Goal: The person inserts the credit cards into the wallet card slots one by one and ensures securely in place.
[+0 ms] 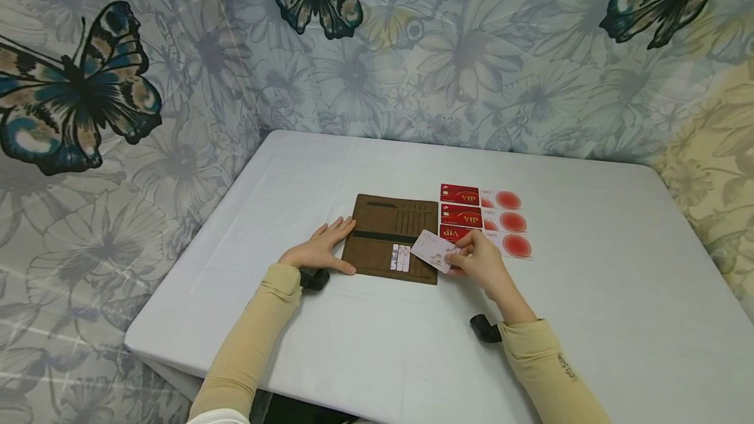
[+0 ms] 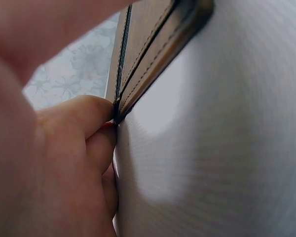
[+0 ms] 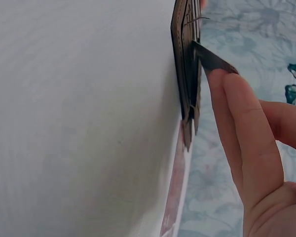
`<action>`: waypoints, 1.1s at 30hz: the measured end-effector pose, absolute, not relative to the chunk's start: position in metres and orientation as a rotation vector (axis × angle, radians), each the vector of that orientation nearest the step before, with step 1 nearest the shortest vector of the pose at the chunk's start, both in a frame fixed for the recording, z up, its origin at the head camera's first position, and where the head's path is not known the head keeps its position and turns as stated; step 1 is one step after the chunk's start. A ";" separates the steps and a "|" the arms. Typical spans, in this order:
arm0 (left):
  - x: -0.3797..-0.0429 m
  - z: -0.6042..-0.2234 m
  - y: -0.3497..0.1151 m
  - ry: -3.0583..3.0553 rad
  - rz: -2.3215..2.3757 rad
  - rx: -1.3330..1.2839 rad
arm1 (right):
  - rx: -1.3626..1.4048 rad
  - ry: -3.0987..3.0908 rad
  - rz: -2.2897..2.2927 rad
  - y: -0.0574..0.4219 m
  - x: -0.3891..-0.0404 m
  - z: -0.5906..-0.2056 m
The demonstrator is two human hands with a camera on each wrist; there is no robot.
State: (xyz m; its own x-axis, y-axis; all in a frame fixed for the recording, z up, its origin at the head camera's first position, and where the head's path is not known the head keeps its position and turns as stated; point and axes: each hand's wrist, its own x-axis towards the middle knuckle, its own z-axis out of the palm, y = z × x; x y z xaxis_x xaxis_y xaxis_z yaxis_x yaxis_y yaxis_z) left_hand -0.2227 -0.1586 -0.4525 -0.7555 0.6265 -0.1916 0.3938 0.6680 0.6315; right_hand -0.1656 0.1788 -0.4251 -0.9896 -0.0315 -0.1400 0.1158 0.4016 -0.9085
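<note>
A brown card wallet (image 1: 368, 255) lies opened flat on the table, a dark band across its middle. My left hand (image 1: 318, 248) rests at its left edge, thumb and fingers spread; the left wrist view catches the fingers touching the wallet's stitched edge (image 2: 148, 61). Between thumb and fingers, my right hand (image 1: 478, 262) pinches a pale printed card (image 1: 432, 249), tilted over the wallet's lower right part. Seen edge-on in the right wrist view, the card (image 3: 214, 60) has its far end against the wallet's slots. A few light cards (image 1: 400, 258) show in the lower slots.
Right of the wallet, red VIP cards (image 1: 461, 216) lie in a column, partly behind my right hand. Beside them are white cards with red circles (image 1: 514, 222). A white cloth (image 1: 589, 280) covers the table; butterfly-patterned fabric (image 1: 471, 51) hangs behind.
</note>
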 end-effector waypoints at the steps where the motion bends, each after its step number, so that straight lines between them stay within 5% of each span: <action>1: -0.223 -0.453 -0.159 2.490 0.808 0.799 | 0.077 2.512 -1.639 0.179 -0.165 -0.425; 33: -0.221 -0.452 -0.159 2.479 0.859 0.829 | -0.091 2.553 -1.272 0.180 -0.184 -0.429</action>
State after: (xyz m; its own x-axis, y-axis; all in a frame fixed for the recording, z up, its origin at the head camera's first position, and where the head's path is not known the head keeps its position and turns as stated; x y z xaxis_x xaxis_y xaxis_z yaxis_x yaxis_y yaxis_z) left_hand -0.2214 -0.1593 -0.4520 -0.7501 0.6413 -0.1619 0.4037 0.6378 0.6559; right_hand -0.1835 0.1797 -0.4286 -0.9569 -0.1824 -0.2260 0.0707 0.6086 -0.7903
